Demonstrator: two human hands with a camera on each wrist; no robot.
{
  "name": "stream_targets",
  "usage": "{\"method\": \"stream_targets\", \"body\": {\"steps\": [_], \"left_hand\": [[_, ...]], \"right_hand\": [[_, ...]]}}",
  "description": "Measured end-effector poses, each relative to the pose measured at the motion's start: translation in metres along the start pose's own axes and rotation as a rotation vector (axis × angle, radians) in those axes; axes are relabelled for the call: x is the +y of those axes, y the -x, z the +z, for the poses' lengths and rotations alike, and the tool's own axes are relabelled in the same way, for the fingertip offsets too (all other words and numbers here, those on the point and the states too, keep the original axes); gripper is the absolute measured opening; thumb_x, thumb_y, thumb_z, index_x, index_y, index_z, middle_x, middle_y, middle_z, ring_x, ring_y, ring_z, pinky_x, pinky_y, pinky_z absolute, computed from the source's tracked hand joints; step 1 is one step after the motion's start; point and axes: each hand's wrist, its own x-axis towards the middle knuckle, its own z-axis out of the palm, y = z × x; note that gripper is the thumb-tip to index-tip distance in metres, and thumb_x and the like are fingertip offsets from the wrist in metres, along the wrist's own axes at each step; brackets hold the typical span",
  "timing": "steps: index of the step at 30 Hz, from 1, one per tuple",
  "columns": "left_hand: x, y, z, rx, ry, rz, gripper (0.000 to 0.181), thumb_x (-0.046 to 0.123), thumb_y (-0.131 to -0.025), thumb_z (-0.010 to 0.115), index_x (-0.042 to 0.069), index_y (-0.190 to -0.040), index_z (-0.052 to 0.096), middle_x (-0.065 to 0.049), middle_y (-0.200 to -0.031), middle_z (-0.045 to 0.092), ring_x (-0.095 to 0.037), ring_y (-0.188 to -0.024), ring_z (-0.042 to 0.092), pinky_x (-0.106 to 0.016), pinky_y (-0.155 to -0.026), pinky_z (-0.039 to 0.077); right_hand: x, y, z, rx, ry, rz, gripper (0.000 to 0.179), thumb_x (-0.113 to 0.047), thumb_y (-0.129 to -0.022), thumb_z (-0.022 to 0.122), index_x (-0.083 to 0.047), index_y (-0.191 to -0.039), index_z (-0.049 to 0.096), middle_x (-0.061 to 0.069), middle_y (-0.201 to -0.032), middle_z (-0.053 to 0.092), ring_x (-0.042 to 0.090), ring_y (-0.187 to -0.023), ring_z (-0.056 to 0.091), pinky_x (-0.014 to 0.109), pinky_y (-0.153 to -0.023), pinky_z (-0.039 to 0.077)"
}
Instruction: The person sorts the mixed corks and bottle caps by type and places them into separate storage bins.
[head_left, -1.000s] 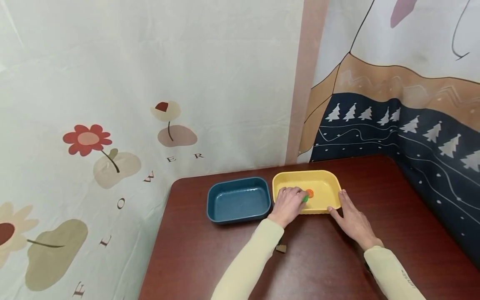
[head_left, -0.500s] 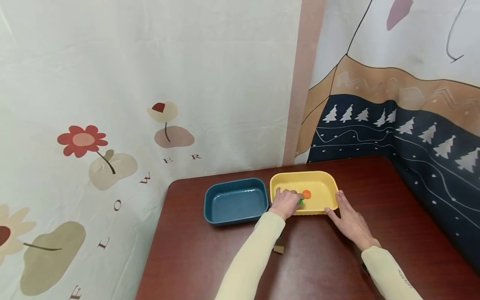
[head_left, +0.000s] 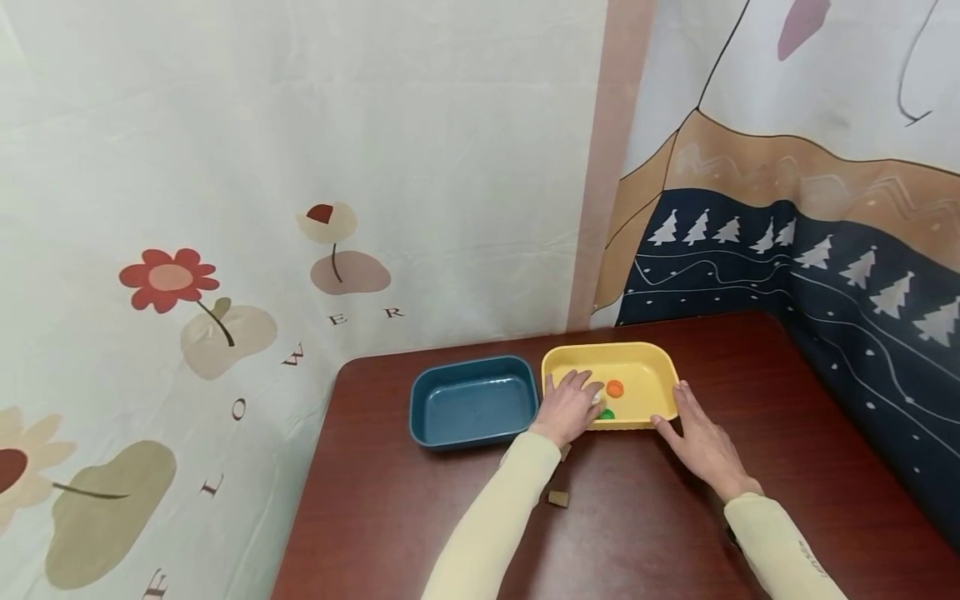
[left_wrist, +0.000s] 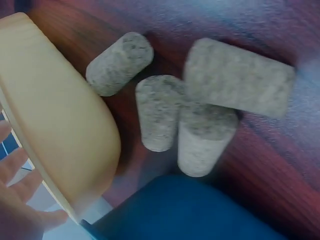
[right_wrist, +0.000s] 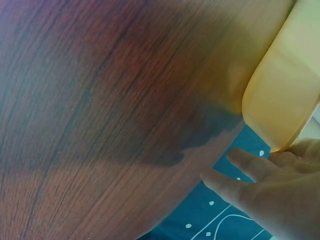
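Observation:
My left hand [head_left: 567,408] reaches over the left part of the yellow tray [head_left: 652,358], its fingers spread. By its fingertips lies a small green piece [head_left: 607,414], and a whitish bit [head_left: 597,398] shows partly covered by the fingers. A round orange piece [head_left: 615,389] lies on the tray floor beyond them. In the left wrist view the fingers [left_wrist: 26,185] extend over the tray's rim. My right hand [head_left: 703,437] rests against the tray's right front corner, fingers straight along its side and thumb at the rim; several of its fingers [right_wrist: 240,186] also show in the right wrist view.
A dark blue tray [head_left: 472,408] stands just left of the yellow one. Several cork stoppers [left_wrist: 239,77] lie on the brown table [head_left: 637,517] in front of the trays; one cork [head_left: 558,498] is nearer the person. A printed cloth [head_left: 450,167] hangs behind the table.
The green piece, at my left fingertips a second ago, now lies on the tray floor near the front wall. My left fingers have spread. The right hand stays at the corner.

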Motion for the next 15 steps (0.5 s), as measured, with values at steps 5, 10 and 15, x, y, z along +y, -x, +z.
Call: {"method": "stream_targets", "body": {"steps": [5,10,15], "left_hand": [[-0.003,0.008,-0.001,0.034,-0.016,-0.004,0.048,0.051,-0.103,0.058,0.029,-0.146,0.060,-0.001,-0.156,0.050,-0.025,-0.145,0.045,-0.063,-0.114,0.034],[-0.006,0.020,-0.005,0.043,0.017,-0.013,0.052,0.051,-0.102,0.056,0.027,-0.148,0.058,-0.002,-0.159,0.046,-0.026,-0.147,0.041,-0.065,-0.117,0.028],[-0.014,0.039,-0.009,0.080,0.054,-0.018,0.054,0.052,-0.101,0.057,0.025,-0.149,0.057,-0.003,-0.161,0.043,-0.028,-0.149,0.038,-0.065,-0.117,0.028]], "right_hand": [[0.000,0.001,0.000,0.002,-0.002,-0.009,0.095,-0.063,-0.104,0.044,0.000,-0.164,0.007,0.025,-0.170,0.003,0.062,-0.141,0.030,0.074,-0.106,0.032],[0.000,0.002,0.000,-0.002,-0.007,-0.006,0.094,-0.062,-0.104,0.045,0.000,-0.164,0.007,0.024,-0.170,0.002,0.062,-0.141,0.029,0.075,-0.106,0.032],[0.000,0.001,-0.002,-0.009,-0.005,-0.009,0.095,-0.063,-0.104,0.044,0.000,-0.164,0.005,0.025,-0.170,0.001,0.063,-0.140,0.029,0.076,-0.104,0.032]]}}
